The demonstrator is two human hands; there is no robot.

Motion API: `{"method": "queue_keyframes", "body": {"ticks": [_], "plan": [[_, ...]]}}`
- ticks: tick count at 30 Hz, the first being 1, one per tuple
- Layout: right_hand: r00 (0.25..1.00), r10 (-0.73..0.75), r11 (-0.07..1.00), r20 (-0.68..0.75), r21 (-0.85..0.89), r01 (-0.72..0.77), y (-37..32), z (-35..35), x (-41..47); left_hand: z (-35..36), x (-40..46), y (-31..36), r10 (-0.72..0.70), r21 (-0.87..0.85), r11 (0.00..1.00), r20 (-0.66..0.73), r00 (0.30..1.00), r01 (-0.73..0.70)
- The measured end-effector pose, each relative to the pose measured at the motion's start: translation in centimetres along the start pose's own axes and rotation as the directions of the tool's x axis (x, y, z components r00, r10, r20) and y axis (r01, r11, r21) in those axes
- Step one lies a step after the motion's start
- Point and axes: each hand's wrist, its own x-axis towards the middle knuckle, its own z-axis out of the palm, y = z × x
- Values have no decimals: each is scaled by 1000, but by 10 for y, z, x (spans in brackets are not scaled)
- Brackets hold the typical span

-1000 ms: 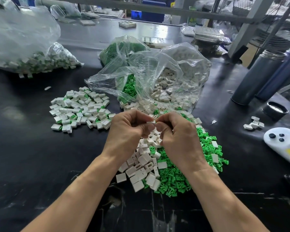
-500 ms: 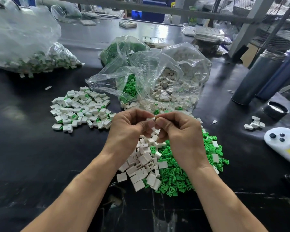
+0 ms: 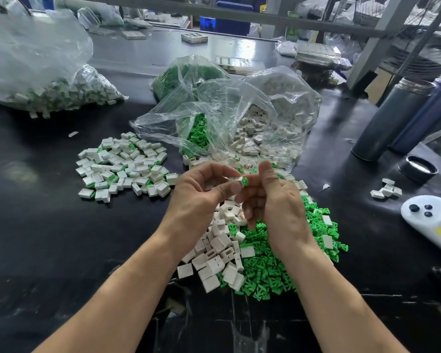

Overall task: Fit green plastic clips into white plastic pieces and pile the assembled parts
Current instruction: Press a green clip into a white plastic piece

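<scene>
My left hand [image 3: 201,197] pinches a small white plastic piece [image 3: 235,180] between thumb and fingers above the table. A green clip [image 3: 245,181] sticks out of its right end. My right hand [image 3: 273,200] is right beside it, thumb raised, fingers loosely curled near the clip. Below the hands lie loose white pieces [image 3: 219,253] and a heap of green clips [image 3: 270,266]. The pile of assembled white-and-green parts [image 3: 124,166] sits to the left on the black table [image 3: 61,238].
An open clear bag [image 3: 239,123] of clips and white pieces lies behind the hands. A large bag of parts [image 3: 49,80] is far left. Two dark flasks [image 3: 397,118], a black lid [image 3: 418,169], a few white pieces [image 3: 387,191] and a white device [image 3: 433,220] are at right.
Both hands rose slightly and parted. The right hand's fingers have let go and its thumb has lifted, so the white piece with the green clip in its end shows in the left hand.
</scene>
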Motion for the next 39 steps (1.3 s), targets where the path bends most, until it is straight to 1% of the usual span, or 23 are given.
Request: {"method": "queue_keyframes", "body": {"ticks": [3, 5, 7, 11, 16, 32, 39], "plan": [[1000, 22, 997, 14, -72, -21, 0, 7, -2, 7, -2, -2, 4, -42, 999, 70, 998, -1], [999, 40, 998, -14, -56, -41, 0, 12, -4, 9, -4, -4, -2, -50, 999, 98, 995, 7], [997, 54, 998, -47, -28, -55, -1, 15, -4, 10, -4, -7, -2, -3, 1000, 92, 996, 3], [996, 39, 999, -81, -33, -41, 1, 16, -3, 11, -6, -8, 10, 106, 994, 94, 996, -20], [996, 26, 1000, -85, 2, -26, 4, 17, -3, 13, -8, -8, 19, 148, 988, 92, 996, -32], [988, -86, 994, -130, -73, 77, 5, 21, -1, 15, -11, -5, 37, 74, 996, 48, 998, -41], [989, -110, 993, -100, -60, 104, 8, 20, -3, 15, -11, -5, 46, 54, 997, 60, 997, -49]]}}
